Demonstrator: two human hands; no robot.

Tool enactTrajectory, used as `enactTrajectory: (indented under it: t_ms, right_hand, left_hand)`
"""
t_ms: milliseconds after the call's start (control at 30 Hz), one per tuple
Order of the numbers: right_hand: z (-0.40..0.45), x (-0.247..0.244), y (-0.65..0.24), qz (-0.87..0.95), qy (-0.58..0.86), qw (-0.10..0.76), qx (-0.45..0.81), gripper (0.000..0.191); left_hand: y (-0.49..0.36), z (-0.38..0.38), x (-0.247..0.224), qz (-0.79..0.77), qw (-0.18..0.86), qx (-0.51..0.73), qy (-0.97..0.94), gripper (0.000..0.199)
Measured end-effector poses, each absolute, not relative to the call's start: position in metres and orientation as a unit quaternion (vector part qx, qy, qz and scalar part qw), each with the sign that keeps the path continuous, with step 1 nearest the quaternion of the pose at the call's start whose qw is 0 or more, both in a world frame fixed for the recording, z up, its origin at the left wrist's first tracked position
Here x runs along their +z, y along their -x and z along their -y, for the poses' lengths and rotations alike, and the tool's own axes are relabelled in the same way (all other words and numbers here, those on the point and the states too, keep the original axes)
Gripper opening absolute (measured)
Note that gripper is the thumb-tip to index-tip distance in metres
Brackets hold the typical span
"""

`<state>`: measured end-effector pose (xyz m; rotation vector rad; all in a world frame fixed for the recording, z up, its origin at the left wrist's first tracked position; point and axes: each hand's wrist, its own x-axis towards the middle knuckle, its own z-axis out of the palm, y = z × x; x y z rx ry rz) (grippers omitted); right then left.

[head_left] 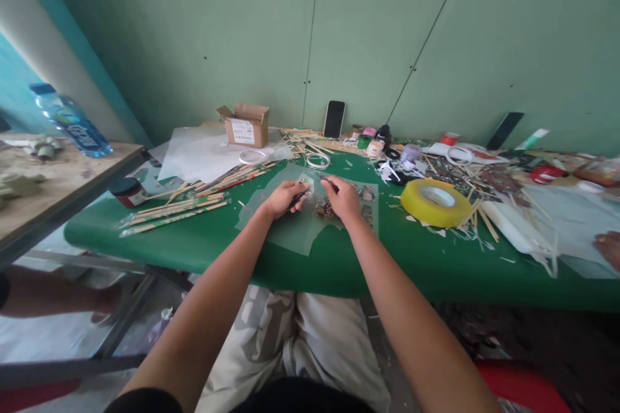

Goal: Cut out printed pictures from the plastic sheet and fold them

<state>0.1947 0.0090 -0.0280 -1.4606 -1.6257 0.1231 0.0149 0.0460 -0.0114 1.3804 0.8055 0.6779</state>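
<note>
My left hand [285, 199] is closed around a small dark piece with a pale, colourful bit at the fingertips, too small to name. Just to its right, my right hand [341, 196] pinches a tiny dark thing between thumb and finger; its kind cannot be made out. Beneath both hands lies a translucent plastic sheet [303, 240] on the green table cover [232, 248]. A small heap of brownish, glittering bits [324, 207] rests on the sheet by my right hand. Small dark patterned pieces [367, 193] lie on the sheet further right.
To the left are wooden sticks [174, 211], a dark-lidded jar [128, 192] and a cardboard box [246, 126]. A yellow tape roll [436, 202] lies to the right. Behind stands a phone [334, 119] against the wall. Another person's hand [608, 249] shows at the right edge.
</note>
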Motion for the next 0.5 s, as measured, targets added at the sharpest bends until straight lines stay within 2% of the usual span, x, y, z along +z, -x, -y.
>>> enactTrajectory:
  t_ms: [300,500]
  right_hand:
    - [-0.0049,-0.034,-0.1952,0.724,0.52,0.443,0.097,0.024]
    - [-0.0117,-0.035,-0.1976,0.697,0.549,0.452,0.089,0.025]
  left_hand:
    - [-0.0142,-0.0459,-0.0112,-0.351,0.644,0.312,-0.604,0.028]
    - [-0.0123,-0.0449,-0.0081,-0.34,0.654,0.289,-0.611,0.027]
